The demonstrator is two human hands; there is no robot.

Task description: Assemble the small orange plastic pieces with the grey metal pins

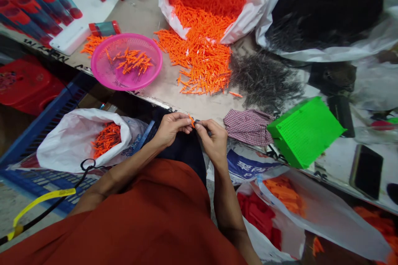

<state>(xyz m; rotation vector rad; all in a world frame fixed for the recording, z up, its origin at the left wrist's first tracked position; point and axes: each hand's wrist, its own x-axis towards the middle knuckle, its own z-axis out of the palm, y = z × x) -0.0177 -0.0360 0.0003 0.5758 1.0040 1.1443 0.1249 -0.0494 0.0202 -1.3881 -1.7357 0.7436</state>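
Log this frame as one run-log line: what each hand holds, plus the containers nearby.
left hand: pinches orange plastic piece | right hand: pinches small dark piece | nearby: pink basket; white bag

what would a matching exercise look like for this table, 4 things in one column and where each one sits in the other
Things:
1 pink plastic basket
2 green perforated box
3 checked cloth
4 white plastic bag

Places:
A tilted at the edge of the table, right of the cloth
B on the blue crate left of the person
C on the table beside loose orange pieces
D at the table edge, just past the right hand

Pairs: 1-C, 2-A, 3-D, 4-B
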